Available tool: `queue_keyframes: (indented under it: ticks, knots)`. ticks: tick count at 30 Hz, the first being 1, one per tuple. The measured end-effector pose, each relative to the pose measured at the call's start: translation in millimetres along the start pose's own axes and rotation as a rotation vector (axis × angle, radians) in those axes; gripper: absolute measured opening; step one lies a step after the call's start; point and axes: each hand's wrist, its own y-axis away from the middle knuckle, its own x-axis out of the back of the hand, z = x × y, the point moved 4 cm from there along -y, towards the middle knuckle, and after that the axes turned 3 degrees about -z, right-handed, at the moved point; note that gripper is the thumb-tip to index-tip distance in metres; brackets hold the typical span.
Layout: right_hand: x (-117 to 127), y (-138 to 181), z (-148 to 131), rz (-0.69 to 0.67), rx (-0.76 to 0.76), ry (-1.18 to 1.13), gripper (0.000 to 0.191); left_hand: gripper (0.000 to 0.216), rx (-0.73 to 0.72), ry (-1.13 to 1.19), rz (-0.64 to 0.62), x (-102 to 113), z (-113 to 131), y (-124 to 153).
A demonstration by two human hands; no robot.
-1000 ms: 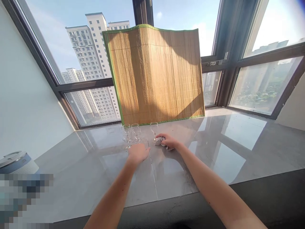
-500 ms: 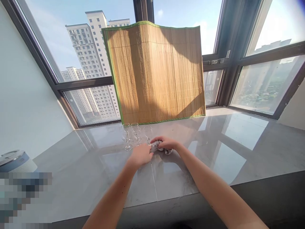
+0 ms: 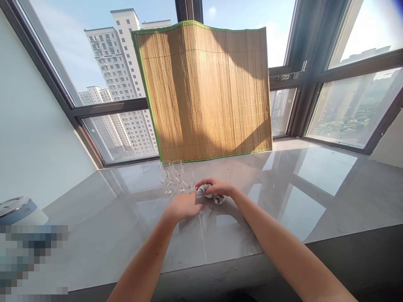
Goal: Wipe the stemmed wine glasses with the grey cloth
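Note:
My left hand (image 3: 182, 205) is low over the grey counter, its fingers around the foot of a small clear stemmed glass (image 3: 189, 177). The back of the hand hides the glass's lower part and most of the grip. A crumpled grey cloth (image 3: 218, 199) is bunched under my right hand (image 3: 216, 187), which is closed on it just right of the glass. Left of these, several more clear stemmed glasses (image 3: 168, 180) stand upright, close together.
A bamboo mat (image 3: 214, 96) with green edging leans against the window behind the glasses. On the far left stands a blue and white lidded container (image 3: 23, 212), partly blurred out. The grey counter (image 3: 126, 235) has a front edge near my forearms.
The glass at my left hand has shifted left, nearer the others, and the hand has moved left with it. My right hand and the cloth have moved slightly left.

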Motion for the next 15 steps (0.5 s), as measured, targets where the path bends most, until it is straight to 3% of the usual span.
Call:
queue_keyframes:
  ticks: [4, 8, 15]
  knots:
    - [18.0, 0.2, 9.1, 0.234, -0.053, 0.114, 0.052, 0.034, 0.063, -0.063, -0.032, 2.7, -3.9, 2.8]
    - [34.4, -1.1, 22.7, 0.544, -0.119, 0.426, 0.062, 0.031, 0.152, -0.124, -0.043, 10.7, -12.6, 4.7]
    - [35.5, 8.3, 14.7, 0.751, -0.248, 0.969, 0.067, 0.035, 0.195, -0.099, -0.122, 14.7, -26.4, 4.4]
